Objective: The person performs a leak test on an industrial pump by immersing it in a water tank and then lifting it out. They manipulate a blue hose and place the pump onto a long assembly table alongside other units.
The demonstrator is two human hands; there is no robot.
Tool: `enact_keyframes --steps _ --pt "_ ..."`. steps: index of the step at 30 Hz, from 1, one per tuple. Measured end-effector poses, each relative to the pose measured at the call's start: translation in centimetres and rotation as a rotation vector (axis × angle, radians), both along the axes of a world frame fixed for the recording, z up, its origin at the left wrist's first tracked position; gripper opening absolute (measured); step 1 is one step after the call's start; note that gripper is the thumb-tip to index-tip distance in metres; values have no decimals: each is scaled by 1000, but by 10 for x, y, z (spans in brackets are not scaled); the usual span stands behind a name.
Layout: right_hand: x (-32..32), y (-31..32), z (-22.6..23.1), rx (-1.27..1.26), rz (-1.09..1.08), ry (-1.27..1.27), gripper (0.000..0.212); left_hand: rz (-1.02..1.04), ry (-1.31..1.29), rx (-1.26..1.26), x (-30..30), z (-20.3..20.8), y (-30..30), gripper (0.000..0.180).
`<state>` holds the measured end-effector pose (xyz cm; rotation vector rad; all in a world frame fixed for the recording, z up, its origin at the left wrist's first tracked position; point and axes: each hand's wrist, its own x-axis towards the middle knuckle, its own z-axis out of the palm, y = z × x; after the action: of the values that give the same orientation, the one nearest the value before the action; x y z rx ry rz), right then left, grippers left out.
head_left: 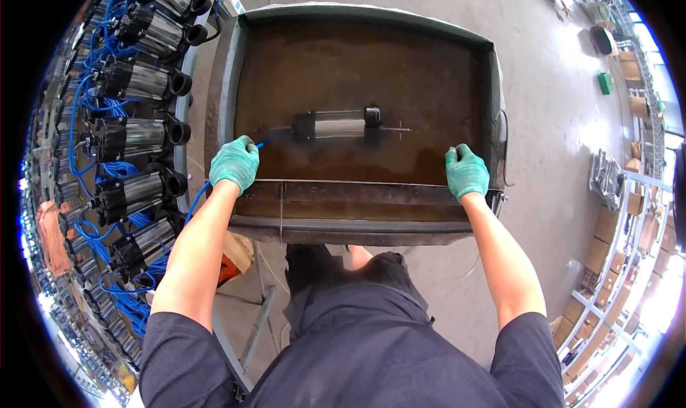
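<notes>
A submersible pump (339,125) with a steel body and black ends lies in brownish water inside a metal tank (368,13). My left hand (236,166), in a green glove, is closed round a blue cable (261,144) at the tank's near left corner. The cable runs from the glove toward the pump's left end, where murky water blurs it. At the right wall my right hand (466,172), also gloved in green, has its fingers curled. Whether anything is inside that fist is hidden. A dark crossbar (357,191) spans the tank between my wrists.
Several similar pumps (136,138) with coiled blue cables stand in a row on the left. A small white box (232,4) sits by the tank's far left corner. On the right are shelves with cartons (604,226) and a green box (605,83) on the floor.
</notes>
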<state>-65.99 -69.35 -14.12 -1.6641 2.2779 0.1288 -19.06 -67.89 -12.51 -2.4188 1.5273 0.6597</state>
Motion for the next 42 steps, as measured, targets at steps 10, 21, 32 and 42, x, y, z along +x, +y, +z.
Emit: enact_keyframes --steps 10,21,32,42 --pt "-1 0 -1 -6 9 -6 36 -7 -4 -31 1 -1 1 29" --pt "-2 0 -1 -21 10 -13 36 -11 -6 -29 0 1 2 29" --pt "-1 0 0 -27 10 -8 36 -11 7 -29 1 -1 1 29" --pt "-2 0 -2 -32 9 -6 35 -19 14 -46 3 -4 2 29"
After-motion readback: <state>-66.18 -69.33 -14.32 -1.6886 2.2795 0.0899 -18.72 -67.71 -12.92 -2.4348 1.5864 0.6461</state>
